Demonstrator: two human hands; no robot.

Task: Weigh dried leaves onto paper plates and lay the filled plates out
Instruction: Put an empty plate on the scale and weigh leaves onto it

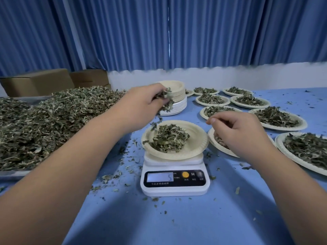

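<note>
In the middle of the tabletop [177, 223], the plate [194, 133] sits on the scale [175, 186] with a small mound of dried leaves [168, 138]. At its 11 o'clock the left hand [141, 103] hovers, its grip closed round a clump of leaves [166, 98], with bits dangling. The right hand [242, 131] hangs at 3 o'clock over a neighbouring filled plate [217, 147], fingers curled; whether its grip holds anything I cannot tell. Dropping the whole clump would likely overshoot the weight. Leaves could also miss the rim at 9 o'clock, where some overhang. A brush from the right hand would upset the reading.

Plate [213, 143] partly behind r. hand [242, 133], leaf pile [35, 129] cut left
</note>
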